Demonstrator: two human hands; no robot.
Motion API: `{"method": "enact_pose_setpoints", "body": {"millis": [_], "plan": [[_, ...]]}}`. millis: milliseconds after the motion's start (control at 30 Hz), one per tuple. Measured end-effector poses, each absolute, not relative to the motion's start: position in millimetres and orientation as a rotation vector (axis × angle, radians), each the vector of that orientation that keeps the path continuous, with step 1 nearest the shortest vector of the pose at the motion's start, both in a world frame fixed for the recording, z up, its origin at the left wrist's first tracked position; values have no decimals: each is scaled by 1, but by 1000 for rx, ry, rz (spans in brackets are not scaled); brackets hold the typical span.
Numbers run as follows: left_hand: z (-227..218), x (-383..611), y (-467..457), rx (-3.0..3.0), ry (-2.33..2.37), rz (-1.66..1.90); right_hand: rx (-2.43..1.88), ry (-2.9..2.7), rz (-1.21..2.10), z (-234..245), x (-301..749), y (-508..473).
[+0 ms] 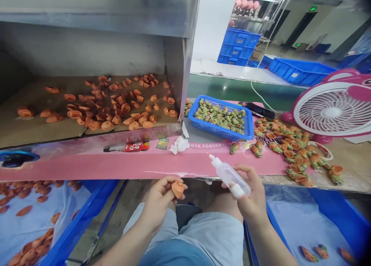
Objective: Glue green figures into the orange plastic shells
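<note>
Here's the left hand, fingers pinched firmly on a small curved orange moulded piece, just below the pink front edge of the desk, while the right hand wraps its fingers around a clear plastic squeeze bottle!

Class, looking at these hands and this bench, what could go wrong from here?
The left hand pinches a small orange piece above the person's shorts, so a slip might drop it there. The right hand grips a plastic squeeze bottle, its nozzle tilted toward the pink bench; a stray squeeze could mark that surface. White wrapping on a right-hand finger might make the bottle harder to control.
</note>
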State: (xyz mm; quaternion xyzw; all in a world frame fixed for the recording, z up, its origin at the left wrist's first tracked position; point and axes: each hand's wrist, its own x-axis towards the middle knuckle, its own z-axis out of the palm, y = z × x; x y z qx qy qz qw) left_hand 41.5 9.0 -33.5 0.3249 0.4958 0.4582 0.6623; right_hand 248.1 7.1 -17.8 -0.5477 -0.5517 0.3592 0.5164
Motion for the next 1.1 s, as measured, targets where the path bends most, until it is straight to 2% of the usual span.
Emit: {"method": "enact_pose_setpoints", "body": {"millis": [133, 567, 767, 1100], "plan": [[-34, 45, 11, 778, 1097, 1079, -1274, -1298, 651, -20, 243, -5], [-29, 48, 11, 908, 1115, 1113, -1120, -1507, 256, -7, 226, -20], [-30, 50, 8, 963, 1102, 1077, -969, -1574, 255, -7, 221, -19], [-29, 51, 6, 981, 1091, 1067, -1050, -1631, 75, -9, 222, -19]]}}
